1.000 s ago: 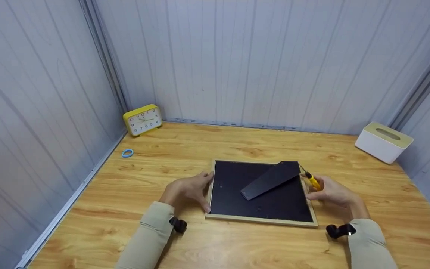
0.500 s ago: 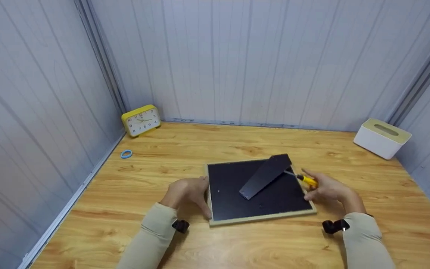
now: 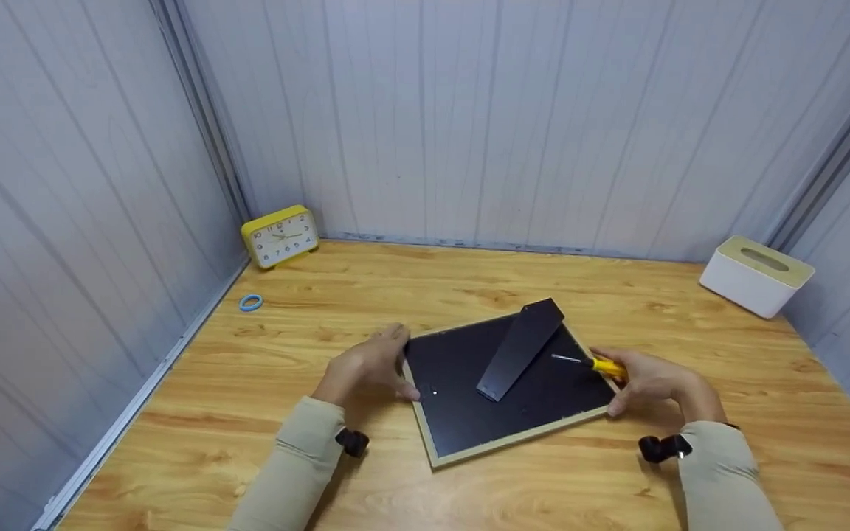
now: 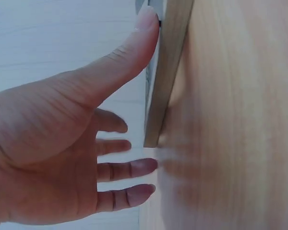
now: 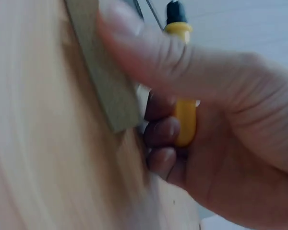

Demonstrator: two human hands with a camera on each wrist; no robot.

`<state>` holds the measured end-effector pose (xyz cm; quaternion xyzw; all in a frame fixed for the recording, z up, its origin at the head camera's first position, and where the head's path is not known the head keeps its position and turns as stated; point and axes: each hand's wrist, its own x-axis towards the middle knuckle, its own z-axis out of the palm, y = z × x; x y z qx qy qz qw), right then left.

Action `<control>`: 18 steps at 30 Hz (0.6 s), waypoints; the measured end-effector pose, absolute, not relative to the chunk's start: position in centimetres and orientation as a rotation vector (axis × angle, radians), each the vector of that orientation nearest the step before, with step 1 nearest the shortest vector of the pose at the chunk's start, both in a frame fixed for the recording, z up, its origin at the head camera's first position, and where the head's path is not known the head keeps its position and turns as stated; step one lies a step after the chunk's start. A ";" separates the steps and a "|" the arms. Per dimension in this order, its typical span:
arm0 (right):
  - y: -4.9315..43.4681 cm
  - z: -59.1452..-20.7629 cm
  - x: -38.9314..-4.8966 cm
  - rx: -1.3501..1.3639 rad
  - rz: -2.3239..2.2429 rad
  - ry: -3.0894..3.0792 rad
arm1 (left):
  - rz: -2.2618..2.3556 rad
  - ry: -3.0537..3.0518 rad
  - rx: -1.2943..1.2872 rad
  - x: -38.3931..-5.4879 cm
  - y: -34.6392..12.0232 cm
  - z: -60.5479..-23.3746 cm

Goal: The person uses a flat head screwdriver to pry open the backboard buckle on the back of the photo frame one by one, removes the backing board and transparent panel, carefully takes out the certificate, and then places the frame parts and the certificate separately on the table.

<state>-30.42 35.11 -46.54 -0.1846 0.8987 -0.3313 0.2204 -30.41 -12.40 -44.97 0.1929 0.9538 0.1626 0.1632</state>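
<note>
A picture frame (image 3: pixel 462 413) lies face down on the wooden table, turned at an angle, its black back upward. Its black stand leg (image 3: pixel 521 350) runs slantwise across that back. At the frame's left side is my left hand (image 3: pixel 373 365); in the left wrist view its thumb touches the edge (image 4: pixel 168 62) and the other fingers stretch out loosely. My right hand (image 3: pixel 654 380) holds a yellow-handled screwdriver (image 3: pixel 606 367) in its curled fingers, the shaft pointing left over the frame. The right thumb (image 5: pixel 129 43) presses near the frame's right corner.
A yellow alarm clock (image 3: pixel 281 237) stands at the back left, with a blue ring (image 3: pixel 251 302) in front of it. At the back right is a white tissue box (image 3: pixel 753 280) with a wooden lid. Pale panel walls (image 3: pixel 440 133) enclose the table.
The picture frame has turned counterclockwise on the table, its near left corner coming closer. The screwdriver has swung from pointing up-left to nearly level, its tip now over the black back.
</note>
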 end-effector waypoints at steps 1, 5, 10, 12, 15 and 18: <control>35.0 -46.5 -30.5 -0.513 -0.900 2.494 | 0.464 2.709 0.570 -30.5 -12.4 -45.1; 35.1 -46.5 -30.7 -0.515 -0.894 2.549 | 0.411 2.691 0.571 -30.3 -12.1 -45.1; 35.5 -47.1 -30.8 -0.513 -0.986 2.589 | 0.237 2.703 0.549 -29.4 -11.2 -44.3; 35.6 -47.2 -30.7 -0.485 -1.023 2.592 | 0.190 2.714 0.568 -29.2 -11.0 -43.8; 35.6 -47.2 -30.5 -0.448 -1.053 2.596 | 0.235 2.704 0.560 -29.2 -11.1 -43.5; 35.1 -47.1 -30.5 -0.467 -1.036 2.593 | 0.306 2.686 0.556 -29.8 -11.6 -43.6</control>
